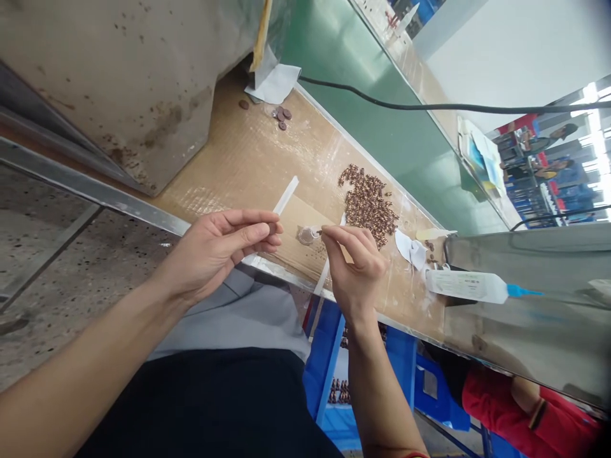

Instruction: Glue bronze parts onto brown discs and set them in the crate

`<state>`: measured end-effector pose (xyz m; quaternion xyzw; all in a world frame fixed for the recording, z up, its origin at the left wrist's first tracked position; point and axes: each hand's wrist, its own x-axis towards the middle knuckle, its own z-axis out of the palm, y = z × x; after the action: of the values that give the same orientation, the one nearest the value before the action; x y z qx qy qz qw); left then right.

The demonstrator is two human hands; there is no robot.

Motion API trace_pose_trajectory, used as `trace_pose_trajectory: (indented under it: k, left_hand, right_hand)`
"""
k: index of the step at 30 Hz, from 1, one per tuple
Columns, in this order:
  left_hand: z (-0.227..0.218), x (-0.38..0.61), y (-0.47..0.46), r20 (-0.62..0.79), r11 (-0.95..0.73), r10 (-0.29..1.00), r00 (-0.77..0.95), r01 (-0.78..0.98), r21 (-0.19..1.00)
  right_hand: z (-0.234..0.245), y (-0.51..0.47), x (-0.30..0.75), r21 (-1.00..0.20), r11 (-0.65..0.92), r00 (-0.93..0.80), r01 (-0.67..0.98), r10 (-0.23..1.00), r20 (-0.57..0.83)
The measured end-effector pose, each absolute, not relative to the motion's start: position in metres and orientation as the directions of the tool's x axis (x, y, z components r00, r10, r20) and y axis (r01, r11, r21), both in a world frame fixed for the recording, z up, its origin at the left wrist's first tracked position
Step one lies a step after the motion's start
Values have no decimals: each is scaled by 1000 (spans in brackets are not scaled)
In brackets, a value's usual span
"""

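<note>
My left hand (224, 245) is closed in a pinch on a small brown disc (272, 227) at its fingertips, just above the edge of a cardboard-covered bench (248, 159). My right hand (356, 261) is pinched on a thin white stick (329, 254) whose tip touches a small clear dish of glue (306, 235). A white strip (286, 194) lies on the cardboard behind my left fingers. A pile of small brown parts (370, 200) sits past my right hand.
A white glue tube with a blue nozzle (470, 286) lies to the right on a metal tray (525, 305). A few brown discs (281, 116) and white paper (274, 83) lie far left. A green conveyor (382, 95) runs behind, crossed by a black cable (429, 105). Another person's red sleeve (525, 407) is at lower right.
</note>
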<state>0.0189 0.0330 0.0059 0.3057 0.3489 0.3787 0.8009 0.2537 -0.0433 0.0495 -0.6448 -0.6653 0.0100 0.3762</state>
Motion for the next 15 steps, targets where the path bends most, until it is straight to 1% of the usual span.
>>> trace_pose_trajectory:
  k: [6, 15]
  left_hand:
    - [7, 20, 33, -319, 538, 811, 490, -413, 735]
    - [9, 19, 32, -304, 540, 805, 510, -418, 730]
  right_hand:
    - [48, -43, 254, -479, 158, 89, 863, 887, 453]
    - [52, -42, 254, -457, 184, 49, 870, 891, 451]
